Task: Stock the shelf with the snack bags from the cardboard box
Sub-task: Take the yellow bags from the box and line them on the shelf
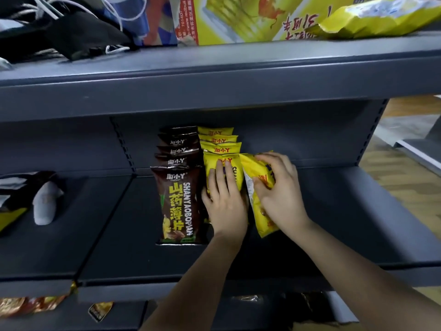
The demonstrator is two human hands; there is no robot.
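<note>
Right hand (280,187) grips yellow bag (256,170); left hand (224,199) steadies yellow row (220,149).

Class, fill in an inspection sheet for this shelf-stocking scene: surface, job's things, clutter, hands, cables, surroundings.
Surface: dark grey middle shelf, bags standing in two rows near its back.
Job's things: brown snack bags in a row; yellow snack bags in a row beside them; one loose yellow bag tilted at the row's right. Cardboard box: not seen.
Clutter: white sock on the shelf at left; black cloth on the top shelf.
Hands: left hand flat against the front yellow bag; right hand grips the loose yellow bag.
Cables: white cords on the top shelf.
Surroundings: wooden floor at right.
</note>
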